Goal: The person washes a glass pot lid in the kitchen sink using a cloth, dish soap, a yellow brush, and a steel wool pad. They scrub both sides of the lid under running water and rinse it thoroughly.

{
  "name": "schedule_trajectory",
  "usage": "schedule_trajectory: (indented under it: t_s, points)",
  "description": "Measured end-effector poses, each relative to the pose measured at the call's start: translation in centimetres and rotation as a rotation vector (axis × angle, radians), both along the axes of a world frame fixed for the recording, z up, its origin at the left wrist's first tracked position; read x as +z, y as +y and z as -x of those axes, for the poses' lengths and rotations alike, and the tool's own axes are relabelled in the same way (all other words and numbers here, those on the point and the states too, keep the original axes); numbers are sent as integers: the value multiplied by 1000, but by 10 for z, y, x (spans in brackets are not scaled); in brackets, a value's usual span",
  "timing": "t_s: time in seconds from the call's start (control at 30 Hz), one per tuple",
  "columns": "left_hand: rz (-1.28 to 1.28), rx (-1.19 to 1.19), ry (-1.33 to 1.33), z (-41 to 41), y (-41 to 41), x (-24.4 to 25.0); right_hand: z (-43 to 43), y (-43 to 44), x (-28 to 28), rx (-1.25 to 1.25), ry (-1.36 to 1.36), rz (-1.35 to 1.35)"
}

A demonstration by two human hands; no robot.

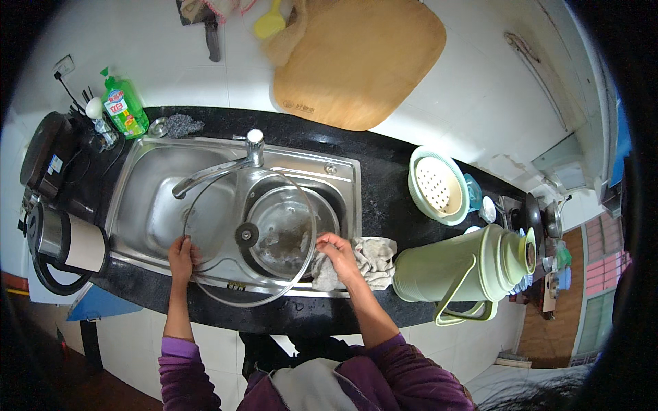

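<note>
A clear glass pot lid (257, 304) with a metal rim and a dark round knob (247, 235) is tilted over the double-bowl stainless steel sink (180, 210). My left hand (183, 259) grips its left rim. My right hand (339, 257) has its fingertips at the right rim. Under and beside that hand a crumpled grey-white cloth (378, 262) lies over the sink's right edge. Through the glass, a round metal pot (288, 221) shows in the right bowl, with liquid or wet residue inside. A chrome faucet (216, 172) reaches over the left bowl.
At the right stand a pale green thermos flask (442, 264) and a colander (411, 174) in a stack. An electric kettle (85, 241) is at the left. Behind are a green detergent bottle (123, 108), a steel scourer (182, 126) and a wooden cutting board (360, 61) against the wall.
</note>
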State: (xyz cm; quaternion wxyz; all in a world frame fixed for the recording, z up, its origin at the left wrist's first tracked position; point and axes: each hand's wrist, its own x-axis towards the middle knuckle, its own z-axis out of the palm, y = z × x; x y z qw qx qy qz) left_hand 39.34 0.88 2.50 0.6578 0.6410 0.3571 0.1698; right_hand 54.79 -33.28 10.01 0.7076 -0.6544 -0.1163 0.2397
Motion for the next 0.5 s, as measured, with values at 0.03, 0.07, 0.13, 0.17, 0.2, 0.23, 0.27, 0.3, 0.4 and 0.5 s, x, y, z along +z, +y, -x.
schedule_trajectory:
  t_s: [0.03,0.07,0.13,0.17,0.2,0.23,0.27,0.3,0.4,0.5]
  points:
    - [-7,9,2,-2,-2,2,0,-1,-3,-25,21,-1]
    - [-14,18,4,-5,-6,4,-1,-3,-9,-35,47,-5]
    - [-65,-9,59,-14,-11,15,-4,-6,-17,-61,84,-2]
    - [-61,-18,59,-13,-10,13,-3,-7,-20,-75,99,6]
    - [-57,-27,53,-15,-10,10,-3,-7,-21,-90,110,13]
    - [-53,-36,47,-17,-10,9,-3,-8,-23,-88,120,7]
    - [-30,-29,41,-17,-10,8,-1,-8,-25,-87,130,1]
    - [-4,-25,35,-17,-10,7,0,-8,-25,-89,141,-2]
    - [25,-29,13,-19,-5,0,2,-9,-22,-42,117,6]
    - [0,-70,29,-20,6,-4,5,-9,-23,8,91,7]
